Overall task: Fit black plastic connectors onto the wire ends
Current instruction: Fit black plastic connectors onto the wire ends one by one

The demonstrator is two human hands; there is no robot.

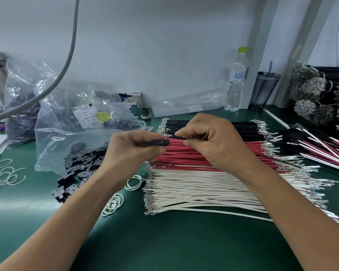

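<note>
1. Mid-mat, the left hand (133,147) pinches one black connector (161,142); the right hand (209,141) pinches closed just beside it, apparently on a wire end, though I cannot tell.
2. Three stacks wait under the hands: black wires (243,128), red wires (200,155), white wires (204,190), too many to count.
3. A few finished sets (319,149) lie at the right edge; loose connectors (80,169) pile left. Most work seems to remain.
</note>
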